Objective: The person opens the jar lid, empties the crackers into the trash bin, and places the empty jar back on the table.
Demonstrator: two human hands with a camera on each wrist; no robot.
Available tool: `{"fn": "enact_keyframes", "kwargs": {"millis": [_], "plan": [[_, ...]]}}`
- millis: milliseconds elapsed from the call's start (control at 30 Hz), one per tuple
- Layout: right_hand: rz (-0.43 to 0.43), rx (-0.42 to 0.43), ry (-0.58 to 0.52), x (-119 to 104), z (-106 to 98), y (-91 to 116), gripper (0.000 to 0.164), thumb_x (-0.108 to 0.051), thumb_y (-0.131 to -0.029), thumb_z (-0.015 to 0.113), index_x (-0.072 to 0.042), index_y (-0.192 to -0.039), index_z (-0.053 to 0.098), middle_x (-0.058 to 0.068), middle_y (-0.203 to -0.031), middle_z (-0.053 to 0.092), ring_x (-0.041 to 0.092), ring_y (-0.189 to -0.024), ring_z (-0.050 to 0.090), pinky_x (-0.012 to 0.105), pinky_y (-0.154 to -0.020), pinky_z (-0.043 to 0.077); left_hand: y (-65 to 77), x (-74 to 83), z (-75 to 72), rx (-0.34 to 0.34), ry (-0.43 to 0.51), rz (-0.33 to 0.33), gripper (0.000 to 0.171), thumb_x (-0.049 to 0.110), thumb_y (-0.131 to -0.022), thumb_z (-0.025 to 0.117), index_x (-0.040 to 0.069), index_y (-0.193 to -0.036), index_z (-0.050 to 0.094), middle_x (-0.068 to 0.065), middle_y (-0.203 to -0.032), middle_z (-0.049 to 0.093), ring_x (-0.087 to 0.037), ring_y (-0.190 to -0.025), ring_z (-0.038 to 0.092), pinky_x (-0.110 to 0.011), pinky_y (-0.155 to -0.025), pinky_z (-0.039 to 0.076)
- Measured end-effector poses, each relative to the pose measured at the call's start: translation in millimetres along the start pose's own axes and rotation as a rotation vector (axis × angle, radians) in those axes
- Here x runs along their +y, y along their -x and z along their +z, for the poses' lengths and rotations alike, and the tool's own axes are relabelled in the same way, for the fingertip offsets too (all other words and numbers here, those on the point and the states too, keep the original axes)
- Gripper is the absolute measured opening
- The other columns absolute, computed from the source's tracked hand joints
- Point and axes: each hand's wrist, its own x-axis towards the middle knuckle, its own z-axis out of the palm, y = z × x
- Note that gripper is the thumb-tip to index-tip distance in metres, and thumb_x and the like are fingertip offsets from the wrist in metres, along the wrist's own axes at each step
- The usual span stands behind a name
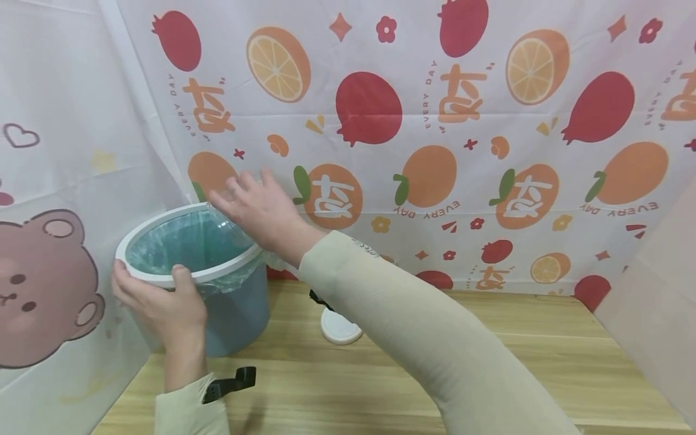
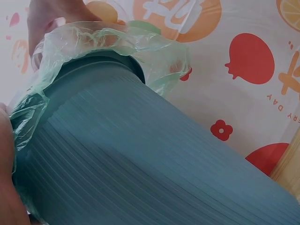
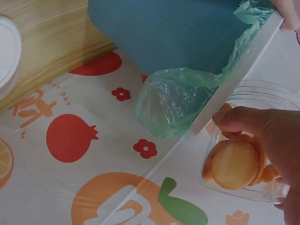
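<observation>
A blue-grey trash bin [image 1: 239, 320] with a white rim ring [image 1: 154, 217] stands at the left, lined with a thin green plastic bag [image 1: 187, 238] that bunches out below the ring. My left hand [image 1: 168, 305] grips the near left side of the rim, its thumb over the edge. Over the bin's far right side, my right hand [image 1: 266, 211] holds a clear plastic jar [image 3: 276, 193]. Inside the jar, in the right wrist view, are round orange-yellow pieces [image 3: 234, 164] resembling biscuits. The right thumb lies across the jar's side; most other fingers are hidden in that view.
A round white lid [image 1: 341, 327] lies on the wooden tabletop [image 1: 293, 374], right of the bin and partly behind the right forearm. A fruit-print cloth [image 1: 375, 181] hangs at the back, and a bear-print cloth [image 1: 43, 290] borders the left side, close to the bin.
</observation>
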Motion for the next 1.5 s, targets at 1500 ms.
{"fn": "enact_keyframes", "kwargs": {"millis": [1500], "plan": [[-0.207, 0.189, 0.266, 35, 5, 4, 0.074, -0.026, -0.098, 0.061, -0.029, -0.16, 0.022, 0.006, -0.162, 0.036, 0.029, -0.151, 0.033, 0.052, -0.125, 0.025, -0.8, -1.6, 5.8, 0.004, 0.034, 0.01, 0.078, 0.028, -0.087, 0.053, 0.018, -0.159, 0.024, -0.001, -0.163, 0.025, -0.015, -0.145, 0.029, -0.031, -0.122, 0.024]]}}
